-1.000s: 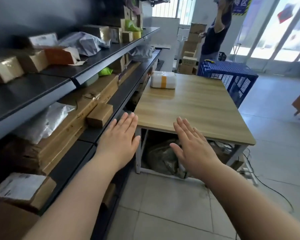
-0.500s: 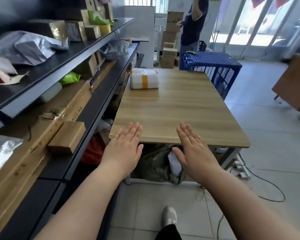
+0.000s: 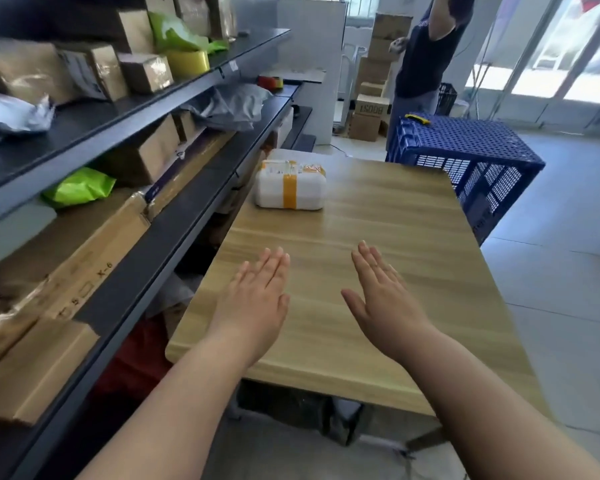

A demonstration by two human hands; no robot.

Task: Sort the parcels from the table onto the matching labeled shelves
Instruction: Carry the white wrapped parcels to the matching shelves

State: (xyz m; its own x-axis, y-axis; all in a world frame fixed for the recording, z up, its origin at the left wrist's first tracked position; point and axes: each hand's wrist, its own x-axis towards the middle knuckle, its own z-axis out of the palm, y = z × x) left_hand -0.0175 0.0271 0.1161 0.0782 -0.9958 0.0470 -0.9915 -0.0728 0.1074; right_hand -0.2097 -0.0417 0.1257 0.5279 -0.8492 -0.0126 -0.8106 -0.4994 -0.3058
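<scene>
One white parcel point(image 3: 290, 186) wrapped with a band of yellow tape lies at the far left corner of the wooden table point(image 3: 388, 216). My left hand point(image 3: 255, 304) and my right hand point(image 3: 383, 301) are stretched out flat over the near half of the table, fingers straight, holding nothing. Both hands are well short of the parcel. To my left runs a dark shelf rack point(image 3: 174, 237) loaded with cardboard boxes and bags.
A blue perforated crate point(image 3: 465, 161) stands beyond the table's far right corner. A person point(image 3: 426, 53) stands at the back beside stacked cardboard boxes point(image 3: 371, 98). Bags lie under the table. Tiled floor runs along the right.
I have stepped closer to the table. Both hands moved forward from its near edge to over the tabletop, still flat and holding nothing. The parcel has not moved.
</scene>
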